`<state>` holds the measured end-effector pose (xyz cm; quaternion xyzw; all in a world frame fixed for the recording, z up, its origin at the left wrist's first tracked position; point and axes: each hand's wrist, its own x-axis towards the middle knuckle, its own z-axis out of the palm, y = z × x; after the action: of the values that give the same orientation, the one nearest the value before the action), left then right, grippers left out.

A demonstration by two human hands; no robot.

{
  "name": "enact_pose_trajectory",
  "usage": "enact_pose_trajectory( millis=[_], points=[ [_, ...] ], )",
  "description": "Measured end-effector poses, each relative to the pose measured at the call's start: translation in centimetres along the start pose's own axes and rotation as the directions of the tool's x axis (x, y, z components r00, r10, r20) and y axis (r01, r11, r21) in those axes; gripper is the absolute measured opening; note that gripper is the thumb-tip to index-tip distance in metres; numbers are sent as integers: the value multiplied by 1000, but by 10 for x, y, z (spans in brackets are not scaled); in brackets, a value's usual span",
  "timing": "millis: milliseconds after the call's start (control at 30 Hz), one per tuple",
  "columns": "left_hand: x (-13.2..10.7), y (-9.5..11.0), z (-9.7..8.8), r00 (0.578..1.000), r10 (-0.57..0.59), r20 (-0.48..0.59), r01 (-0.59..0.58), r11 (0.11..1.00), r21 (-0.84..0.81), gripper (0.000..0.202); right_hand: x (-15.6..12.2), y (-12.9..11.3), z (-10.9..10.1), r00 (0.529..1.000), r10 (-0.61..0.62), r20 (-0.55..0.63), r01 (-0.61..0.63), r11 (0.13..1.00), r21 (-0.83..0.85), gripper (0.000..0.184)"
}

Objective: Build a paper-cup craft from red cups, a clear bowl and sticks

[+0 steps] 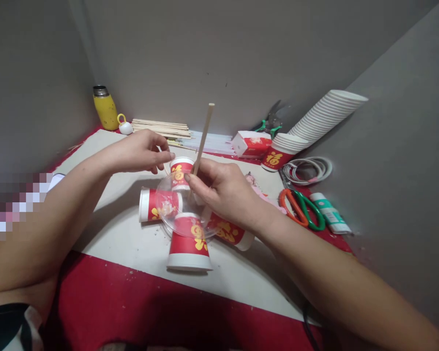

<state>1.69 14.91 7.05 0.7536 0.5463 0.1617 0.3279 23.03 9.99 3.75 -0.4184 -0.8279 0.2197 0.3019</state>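
My right hand pinches a pale wooden stick, which stands nearly upright over a clear plastic disc. Four red-and-white paper cups with gold characters sit around and under the disc: the near cup, the left cup, the far cup and the right cup, partly hidden by my right hand. My left hand is beside the far cup, fingers loosely bent and apart, thumb tip by its rim. A thin pale strip shows below those fingers; whether they touch it I cannot tell.
A yellow bottle, wooden sticks and a red-and-white packet line the back. On the right are stacked paper cups, a coiled cable, orange-and-green scissors and a white-and-green tube. Pale board covers red cloth.
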Motion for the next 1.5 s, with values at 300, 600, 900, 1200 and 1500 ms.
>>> enact_pose_trajectory(
  millis=[300,600,900,1200,1500],
  points=[
    [27,-52,5,895,-313,317,346,937,-53,22,-8,4,0,1000,-2,-21,1,999,-35,17],
    [23,-42,28,833,-127,538,292,928,-233,26,-23,7,-5,998,-22,-56,21,1000,-21,18],
    [22,-41,35,790,-85,607,333,891,-309,30,-21,5,-5,996,-63,-57,58,995,-77,22],
    [24,-46,34,831,-87,550,358,839,-409,23,-26,11,-1,985,-72,-155,84,994,68,20],
    [25,-48,41,831,-28,555,379,760,-528,25,-32,17,-5,957,-116,-266,152,981,121,14]
  ],
)
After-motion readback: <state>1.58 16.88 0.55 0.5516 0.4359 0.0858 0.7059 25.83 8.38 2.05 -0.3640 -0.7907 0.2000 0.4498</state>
